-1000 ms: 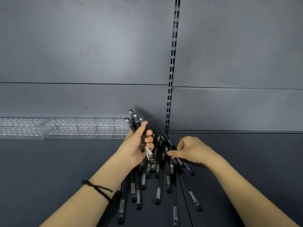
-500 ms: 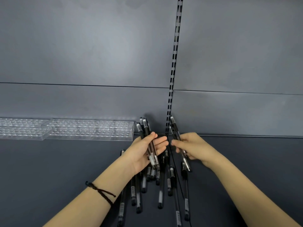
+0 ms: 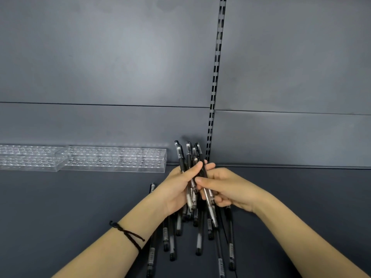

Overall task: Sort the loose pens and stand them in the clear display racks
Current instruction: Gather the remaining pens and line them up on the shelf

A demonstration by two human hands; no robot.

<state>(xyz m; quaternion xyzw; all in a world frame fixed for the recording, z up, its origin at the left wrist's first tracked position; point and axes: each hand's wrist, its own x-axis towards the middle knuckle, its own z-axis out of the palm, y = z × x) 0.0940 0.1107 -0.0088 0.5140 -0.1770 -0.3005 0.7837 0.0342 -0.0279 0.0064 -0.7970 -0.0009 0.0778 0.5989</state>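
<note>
Well, we begin far left of the slotted metal upright (image 3: 215,77) on the grey back wall (image 3: 100,57). Two clear plastic display racks (image 3: 112,160) with rows of round holes lie there on the dark grey shelf (image 3: 60,217), holding no pens as far as we can tell.

Nearer the upright, the left hand (image 3: 176,189), a black cord bracelet (image 3: 128,234) on its wrist, is curled round a bundle of slim transparent pens with black caps (image 3: 187,157). Its thumb lies across the front, and the caps point up just left of the upright's foot. The right hand (image 3: 226,189), just right of the upright's foot, pinches the outermost pen against that bundle. Where one hand's hold ends and the other's begins is hard for us to make out. More loose pens of the same kind (image 3: 172,243) lie fanned on the shelf below the upright, under both hands.

We judge the main risk to be slippage. The barrels are smooth and splayed unevenly, so easing either hold could let some slide out into the pile below. Carrying so many towards the racks could also knock those light racks askew. Mixed types might go unnoticed too, since the pens look alike.

White label bands (image 3: 165,233) ring several barrels, but their print is too small for us to read, and no brand shows.
</note>
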